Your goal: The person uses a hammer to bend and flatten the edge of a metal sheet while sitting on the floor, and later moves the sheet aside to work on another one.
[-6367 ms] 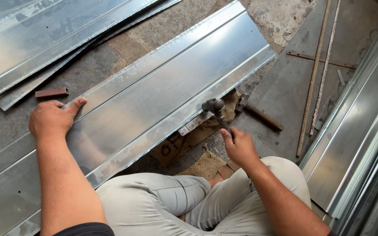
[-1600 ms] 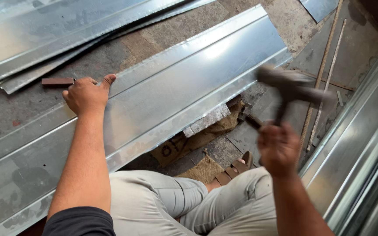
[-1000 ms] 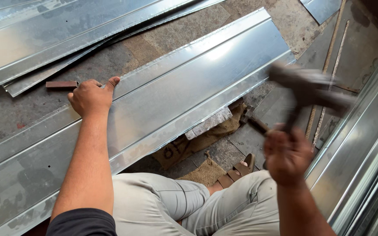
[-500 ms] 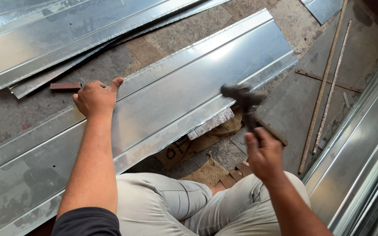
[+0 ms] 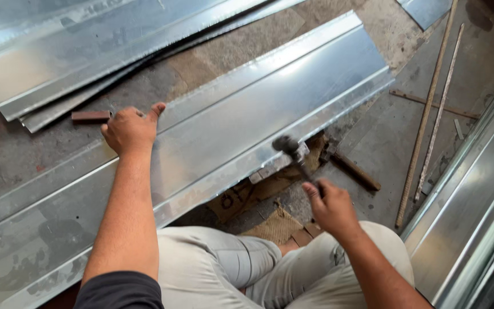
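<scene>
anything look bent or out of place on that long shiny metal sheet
Nothing is clearly damaged. The long shiny folded metal sheet lies flat under the left hand; the right hand has a dark hammer at its near edge. Its left end shows dark smudges.

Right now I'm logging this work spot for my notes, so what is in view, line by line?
Long folded metal sheet: one, silver, on the floor across the middle.
Stacked metal sheets: several, silver, upper left.
Metal profiles: several, silver, right edge.
Hammer: one, dark, head at the sheet's near edge.
Thin rods: two, rusty brown, right.
Small block: one, brown, left.
Cardboard scraps: brown, beneath the sheet's edge.
Left hand: pressing the sheet.
Right hand: gripping the hammer.
</scene>
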